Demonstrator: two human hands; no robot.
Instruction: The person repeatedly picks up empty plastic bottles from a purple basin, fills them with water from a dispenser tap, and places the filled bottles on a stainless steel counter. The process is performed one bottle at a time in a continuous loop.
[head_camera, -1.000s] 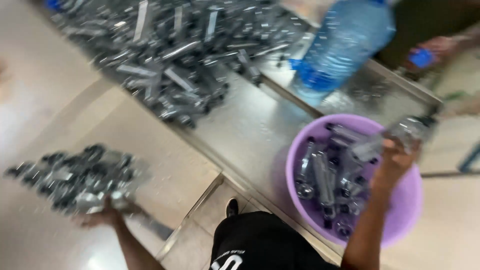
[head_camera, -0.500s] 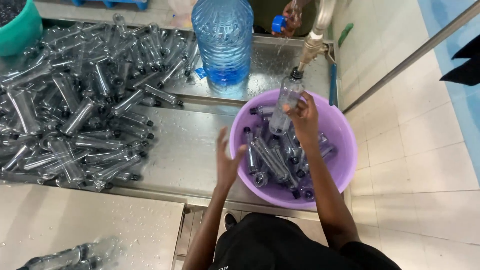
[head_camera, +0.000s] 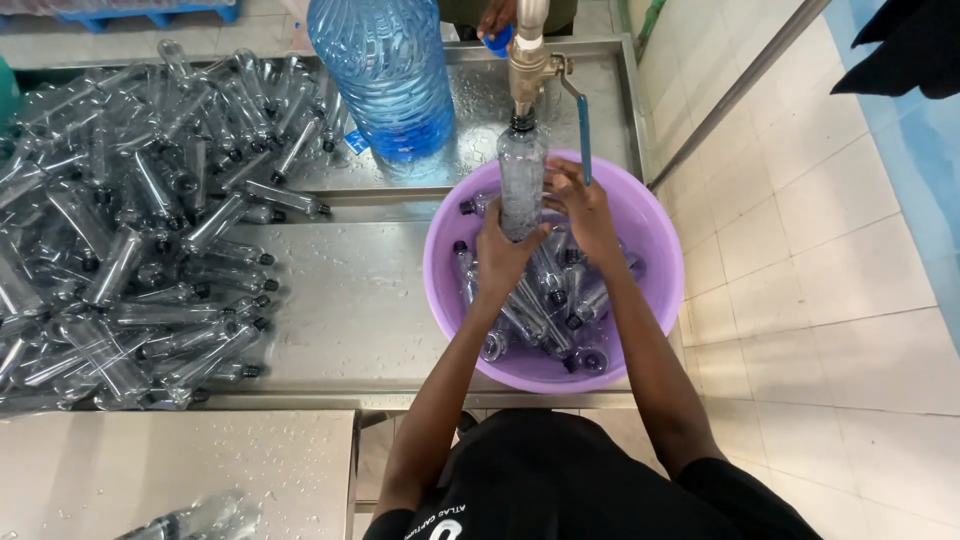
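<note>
Gripping the bottle (head_camera: 521, 180) now, left hand (head_camera: 503, 252) joins right hand (head_camera: 580, 207).

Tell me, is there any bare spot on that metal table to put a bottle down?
Yes: the wet steel table is bare between the heap of empty bottles and the purple basin. The heap and basin are crowded.
</note>
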